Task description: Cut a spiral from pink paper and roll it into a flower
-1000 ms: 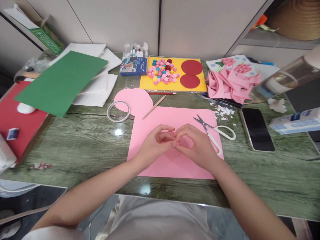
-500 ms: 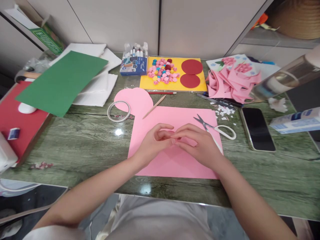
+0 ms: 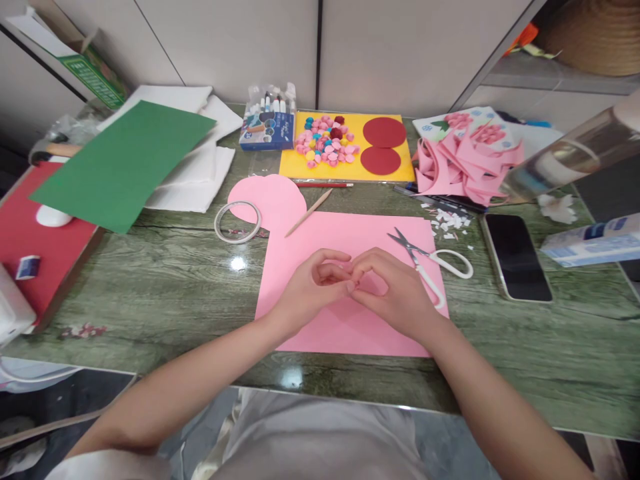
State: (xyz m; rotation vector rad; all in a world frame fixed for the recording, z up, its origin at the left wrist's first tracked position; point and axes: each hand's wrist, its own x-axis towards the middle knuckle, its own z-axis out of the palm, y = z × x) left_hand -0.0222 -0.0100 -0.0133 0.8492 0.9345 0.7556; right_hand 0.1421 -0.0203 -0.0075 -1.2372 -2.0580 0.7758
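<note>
Above a pink paper sheet [image 3: 320, 333], my left hand [image 3: 320, 283] and my right hand [image 3: 393, 287] meet fingertip to fingertip. Both are closed in a pinch around something small, perhaps pinkish, that the fingers mostly hide. White-handled scissors [image 3: 427, 257] lie with their blades apart on the sheet's right side, beside my right hand. A pointed wooden stick [image 3: 309, 213] rests across the sheet's upper left corner. Just beyond it are pink paper circles [image 3: 280, 200], with a roll of tape [image 3: 217, 223] partly over them.
At the back, a yellow sheet [image 3: 390, 150] bears small coloured paper rolls [image 3: 327, 143] and dark red circles [image 3: 384, 133]. Pink scraps [image 3: 465, 163] and a phone [image 3: 517, 257] lie right. Green paper [image 3: 130, 160] and a marker box [image 3: 267, 130] stand left and back.
My right hand has shifted slightly and its fingers are more bent, so the scissors' lower handle shows more. My left hand has barely moved.
</note>
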